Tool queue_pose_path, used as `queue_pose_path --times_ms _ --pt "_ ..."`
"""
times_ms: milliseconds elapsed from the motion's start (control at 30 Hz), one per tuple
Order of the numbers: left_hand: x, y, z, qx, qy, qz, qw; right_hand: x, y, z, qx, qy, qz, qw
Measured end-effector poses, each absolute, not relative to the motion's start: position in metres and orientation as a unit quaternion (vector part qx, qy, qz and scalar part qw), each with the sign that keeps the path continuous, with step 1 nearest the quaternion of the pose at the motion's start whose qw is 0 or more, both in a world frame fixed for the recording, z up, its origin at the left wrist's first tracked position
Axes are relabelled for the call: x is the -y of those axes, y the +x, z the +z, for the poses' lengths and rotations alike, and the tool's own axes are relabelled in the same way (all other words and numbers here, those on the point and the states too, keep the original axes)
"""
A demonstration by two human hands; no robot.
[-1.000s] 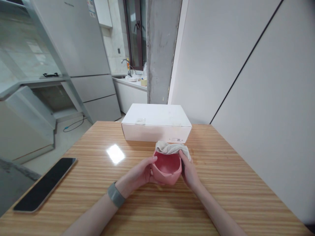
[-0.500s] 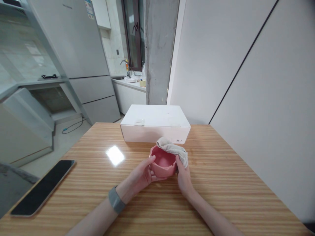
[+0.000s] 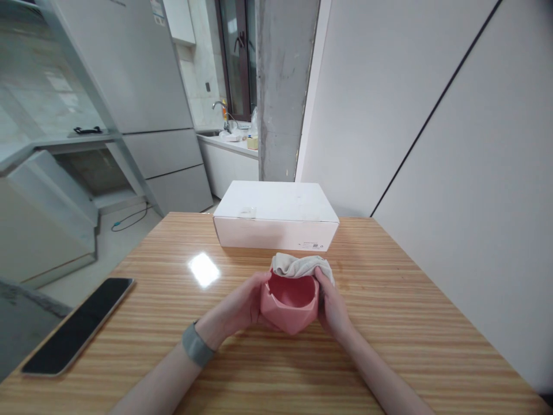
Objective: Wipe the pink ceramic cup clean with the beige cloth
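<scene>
A pink faceted ceramic bowl (image 3: 288, 315) with a notched rim sits between my hands, close to the table. My left hand (image 3: 244, 302) grips its left side, and my right hand (image 3: 331, 304) presses on its right side. A crumpled beige cloth (image 3: 301, 266) lies over the far rim and trails down by my right fingers. Most of the cloth's underside is hidden behind the bowl. A grey band (image 3: 197, 344) circles my left wrist.
A white cardboard box (image 3: 275, 217) stands just beyond the bowl on the striped wooden table (image 3: 389, 328). A black phone (image 3: 76, 325) lies at the table's left edge. A white wall rises on the right, with a concrete pillar behind the box.
The bowl has turned and come nearer to me, its faceted outside now facing me. My left hand has wrapped further around it, and the cloth has shifted along the far rim.
</scene>
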State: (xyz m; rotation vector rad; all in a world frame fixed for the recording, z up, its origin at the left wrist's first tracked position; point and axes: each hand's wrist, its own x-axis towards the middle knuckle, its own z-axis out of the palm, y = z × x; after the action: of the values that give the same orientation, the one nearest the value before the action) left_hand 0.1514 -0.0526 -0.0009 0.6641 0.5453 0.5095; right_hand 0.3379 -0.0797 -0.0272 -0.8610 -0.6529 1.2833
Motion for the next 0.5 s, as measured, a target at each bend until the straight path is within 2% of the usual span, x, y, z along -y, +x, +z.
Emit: queue_pose_path --times_ms 333,500 --pt "0.056 0.158 -0.001 -0.289 0.242 0.337 0.863 0.075 0.34 -0.032 0.342 -0.372 0.483 0.715" --pt "0.06 0.164 0.003 -0.234 0.228 0.375 0.867 0.076 0.335 -0.036 0.326 -0.413 0.462 0.714"
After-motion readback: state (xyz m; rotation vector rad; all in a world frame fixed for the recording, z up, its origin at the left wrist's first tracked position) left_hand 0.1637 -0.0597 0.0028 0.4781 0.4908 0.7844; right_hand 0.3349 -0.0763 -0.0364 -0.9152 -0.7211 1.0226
